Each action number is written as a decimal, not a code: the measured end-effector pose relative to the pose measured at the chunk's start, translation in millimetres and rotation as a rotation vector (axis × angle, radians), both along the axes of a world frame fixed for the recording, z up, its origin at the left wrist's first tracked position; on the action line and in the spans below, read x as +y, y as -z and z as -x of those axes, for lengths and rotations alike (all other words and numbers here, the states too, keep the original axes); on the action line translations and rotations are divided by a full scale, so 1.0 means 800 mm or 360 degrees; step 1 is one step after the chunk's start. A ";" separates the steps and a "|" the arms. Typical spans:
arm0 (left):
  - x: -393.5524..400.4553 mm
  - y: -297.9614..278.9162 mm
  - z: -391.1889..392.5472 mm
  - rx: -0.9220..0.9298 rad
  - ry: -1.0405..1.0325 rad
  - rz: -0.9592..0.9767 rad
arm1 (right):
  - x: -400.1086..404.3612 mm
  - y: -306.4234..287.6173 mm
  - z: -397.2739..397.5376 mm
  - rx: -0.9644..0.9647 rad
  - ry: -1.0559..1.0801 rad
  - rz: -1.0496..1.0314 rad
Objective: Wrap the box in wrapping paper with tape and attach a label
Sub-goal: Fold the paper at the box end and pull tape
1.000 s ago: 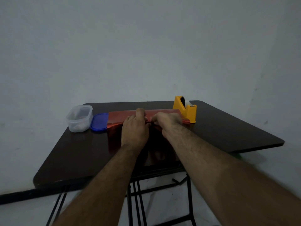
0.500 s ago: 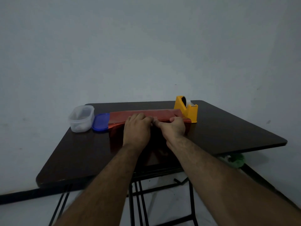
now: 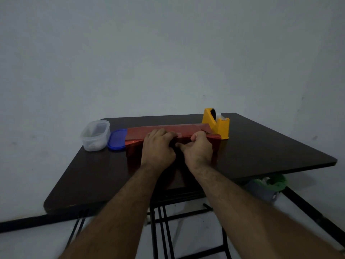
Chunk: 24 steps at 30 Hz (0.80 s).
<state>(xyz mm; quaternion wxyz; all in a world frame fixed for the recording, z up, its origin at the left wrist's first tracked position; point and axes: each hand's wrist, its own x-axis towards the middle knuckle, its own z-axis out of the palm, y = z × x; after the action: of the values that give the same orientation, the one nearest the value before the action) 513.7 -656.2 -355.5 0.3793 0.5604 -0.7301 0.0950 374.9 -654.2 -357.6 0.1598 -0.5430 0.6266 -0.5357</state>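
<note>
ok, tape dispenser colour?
Yellow tape dispenser, seen clearly in the head view, at the table's far right.

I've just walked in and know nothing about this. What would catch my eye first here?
Two bare hands, the left hand and right hand, press on red wrapping paper folded over something at the middle of a dark table. A bright yellow tape dispenser stands just right of the paper. On the left sit a clear plastic tub and its blue lid.

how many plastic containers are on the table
1: a clear tub at the table's far left, open, its blue lid lying beside it, against the red wrapping paper. None seems hidden.
</note>
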 end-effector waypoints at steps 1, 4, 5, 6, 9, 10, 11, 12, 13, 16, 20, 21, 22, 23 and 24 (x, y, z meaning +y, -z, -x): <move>0.001 0.000 0.000 -0.0002 0.0003 -0.0005 | 0.001 0.000 0.001 0.0050 0.0035 -0.0062; 0.003 0.000 -0.001 -0.0006 0.0007 -0.0008 | 0.007 -0.001 0.005 0.0283 0.0097 -0.0004; 0.004 -0.001 0.000 -0.0011 0.0007 -0.0009 | 0.008 -0.002 0.008 0.0368 0.0081 0.0141; 0.004 -0.001 0.000 -0.0010 0.0005 -0.0010 | 0.007 -0.003 0.010 0.0505 0.0060 0.0316; 0.004 -0.003 0.002 0.0012 0.0005 -0.0002 | -0.002 -0.010 0.019 0.1063 0.0016 0.0562; 0.004 -0.003 0.002 0.0019 0.0000 -0.0002 | -0.005 -0.013 0.022 0.1201 0.0007 0.0569; 0.004 -0.003 0.002 0.0016 -0.0010 -0.0006 | -0.008 -0.014 0.025 0.1305 0.0003 0.0565; 0.003 -0.002 0.002 0.0002 -0.0021 -0.0010 | -0.012 -0.015 0.030 0.1373 0.0006 0.0575; 0.003 -0.002 0.002 -0.0014 -0.0031 -0.0013 | -0.015 -0.015 0.035 0.1409 0.0016 0.0596; 0.004 -0.001 0.003 -0.0048 -0.0049 -0.0011 | -0.020 -0.016 0.050 0.1513 0.0063 0.0636; 0.003 -0.003 0.004 -0.0063 -0.0051 -0.0013 | -0.020 -0.021 0.054 0.1600 0.0106 0.0677; 0.003 -0.003 0.005 -0.0071 -0.0053 -0.0019 | -0.020 -0.022 0.052 0.1618 0.0057 0.0703; 0.003 -0.002 0.006 -0.0086 -0.0055 -0.0028 | -0.020 -0.023 0.052 0.1667 -0.0008 0.0724; 0.004 -0.002 0.006 -0.0108 -0.0060 -0.0035 | -0.020 -0.023 0.052 0.1728 -0.0062 0.0738; 0.005 -0.002 0.006 -0.0127 -0.0065 -0.0044 | -0.021 -0.024 0.054 0.1772 -0.0089 0.0751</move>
<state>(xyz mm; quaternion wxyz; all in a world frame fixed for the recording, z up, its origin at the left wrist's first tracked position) 509.1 -652.3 -354.1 0.3401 0.5762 -0.7342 0.1149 331.6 -671.1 -338.6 -0.3029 -0.7787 0.4659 -0.2911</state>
